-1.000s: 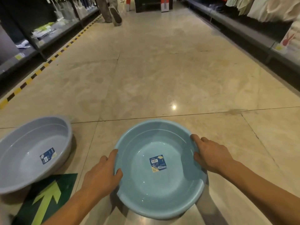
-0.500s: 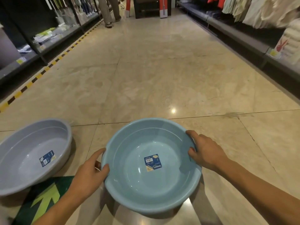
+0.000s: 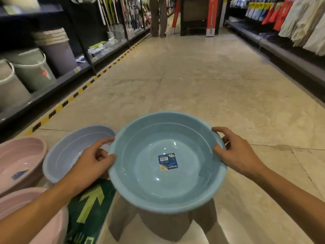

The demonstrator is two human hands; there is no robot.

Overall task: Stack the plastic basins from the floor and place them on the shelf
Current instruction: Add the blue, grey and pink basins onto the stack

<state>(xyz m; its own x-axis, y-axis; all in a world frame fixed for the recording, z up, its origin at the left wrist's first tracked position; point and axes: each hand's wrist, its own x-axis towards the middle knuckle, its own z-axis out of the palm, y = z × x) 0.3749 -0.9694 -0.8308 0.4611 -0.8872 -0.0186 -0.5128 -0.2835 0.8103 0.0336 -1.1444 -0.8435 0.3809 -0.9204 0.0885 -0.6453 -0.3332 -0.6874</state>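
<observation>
Grip: both hands clasp the blue basin [image 3: 167, 161] by its rim, left hand [image 3: 91, 162] on the left edge, right hand [image 3: 236, 155] on the right edge, thumbs over the lip and fingers underneath.
Blue basin: held off the floor [image 3: 211, 81], open side up, its shadow on the tiles below; a blue label [image 3: 168, 161] is stuck in the bottom.
Grey basin [image 3: 70, 152]: on the floor just left of the blue one, partly behind the left hand.
Pink basins: one [image 3: 19, 161] at the left edge beside the grey basin, another [image 3: 52, 224] nearer the camera under the left forearm.
Floor marking: green arrow sticker [image 3: 91, 205] between the pink and blue basins.
Shelf [image 3: 58, 81]: along the left side of the aisle, carrying buckets [image 3: 33, 69].
Aisle end: a person [image 3: 158, 16] stands there, seen only from the waist down.
</observation>
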